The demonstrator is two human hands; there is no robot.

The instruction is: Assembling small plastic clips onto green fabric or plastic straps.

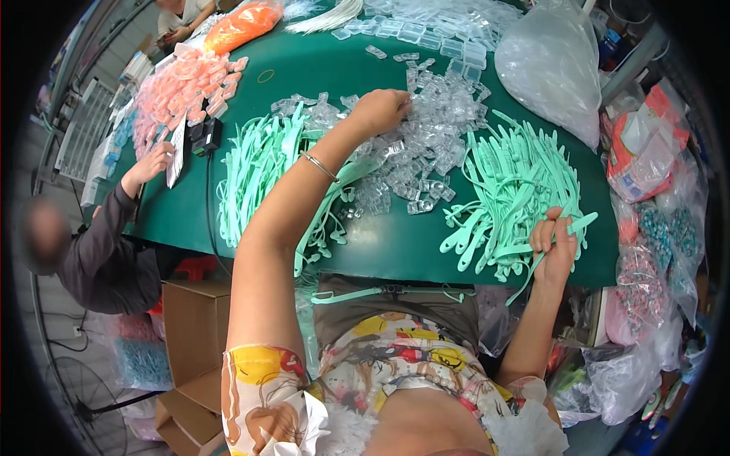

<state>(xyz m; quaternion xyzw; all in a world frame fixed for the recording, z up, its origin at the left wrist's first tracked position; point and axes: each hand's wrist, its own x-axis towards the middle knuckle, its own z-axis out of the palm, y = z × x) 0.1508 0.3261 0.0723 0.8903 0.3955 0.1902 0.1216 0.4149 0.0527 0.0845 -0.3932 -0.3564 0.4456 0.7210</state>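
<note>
My right hand [557, 245] is closed round a mint-green plastic strap [581, 223] at the near edge of a heap of similar straps [525, 175]. A thin tail of strap hangs below its fingers. My left hand [382, 112] reaches across the table to a pile of small clear plastic pieces [437, 140]. Its fingers are bent together at the pile, and the fingertips are hidden, so what they pinch does not show. Under my left forearm lies a second heap of mint-green straps [258, 167]. Another strap [365, 295] rests across my lap.
The green table [319, 64] also bears pink pieces [186, 83], an orange bag [243, 27], clear boxes [426, 36] and a large clear bag [549, 64]. A black device [205, 137] trails a cable. A co-worker's hand [154, 161] holds a white strip at the left.
</note>
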